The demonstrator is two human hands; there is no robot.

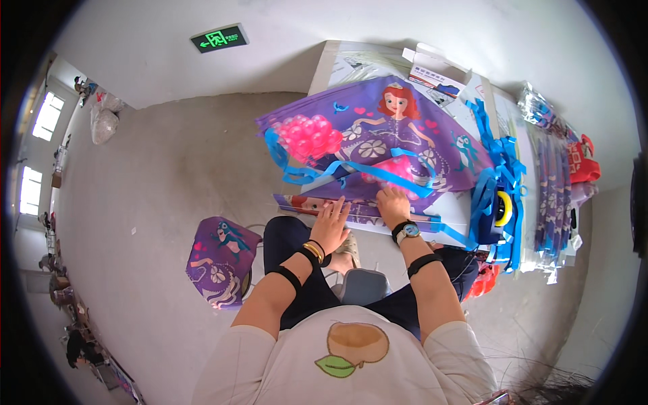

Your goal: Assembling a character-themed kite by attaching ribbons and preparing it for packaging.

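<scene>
A large purple kite with a cartoon princess print and pink balloon clusters lies spread over the table in front of me. Blue ribbon tails trail across it. Along the table's near edge runs a long narrow folded strip of the same print, with a blue ribbon at its right end. My left hand rests on this strip with its fingers stretched out. Beside it, my right hand has bent fingers pinching the purple kite's near edge, just above the strip. The fingertips of that hand are partly hidden.
On the table's right, blue ribbons hang in a bundle near a yellow tape roll. Several folded purple kites lie farther right. An opened white box sits at the back. Purple printed cloth covers something at my left.
</scene>
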